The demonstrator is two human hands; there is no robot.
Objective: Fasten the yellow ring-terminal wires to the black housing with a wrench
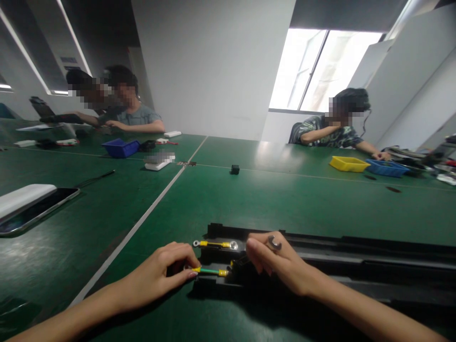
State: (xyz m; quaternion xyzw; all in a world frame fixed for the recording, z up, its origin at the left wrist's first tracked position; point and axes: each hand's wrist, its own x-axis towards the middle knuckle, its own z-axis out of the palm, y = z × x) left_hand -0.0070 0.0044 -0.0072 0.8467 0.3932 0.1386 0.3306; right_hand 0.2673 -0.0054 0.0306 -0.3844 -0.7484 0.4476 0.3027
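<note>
My left hand [176,263] pinches the near end of a short green wire [211,271] with yellow terminal sleeves. The wire's other end reaches a black metal channel piece [224,282], close to a dark fastening spot. My right hand [276,259] is closed round a wrench [274,243], whose open jaw sticks out above the fingers. The wrench's other end points toward the wire's far end, where dark shadow hides the contact. Just beyond lies a second short lead [215,244] with yellow sleeves, a ring terminal at its free end and a round silver fastener at the other.
Long black rails [338,249] extend right across the green table [178,204]. A phone [39,211] and a white box [26,197] lie at left. Farther off are a small black cube [235,169], a blue bin [121,147], a yellow bin [349,164] and several seated people.
</note>
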